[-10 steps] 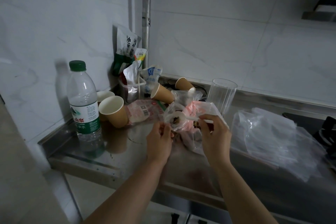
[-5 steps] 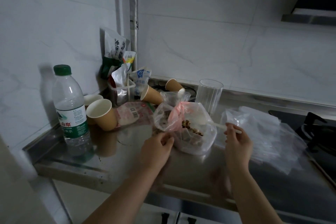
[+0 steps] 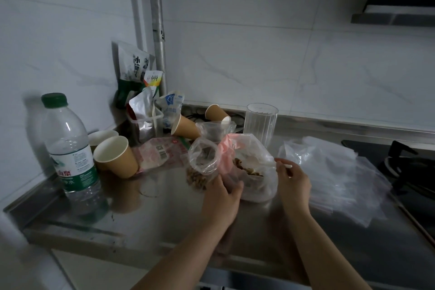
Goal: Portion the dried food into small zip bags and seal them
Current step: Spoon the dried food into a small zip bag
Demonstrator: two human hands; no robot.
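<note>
small bag held open, spoon in the big bag

the left hand (image 3: 223,195) grips a small zip bag (image 3: 202,162) low down, its mouth gaping, dried food at its bottom. just beside it, touching, sits the large plastic bag (image 3: 259,172) of dried food on the steel counter (image 3: 153,214). the right hand (image 3: 294,179) pinches a white spoon handle (image 3: 287,166) at that bag's edge. a heap of empty zip bags (image 3: 334,179) lies to the right.
</note>
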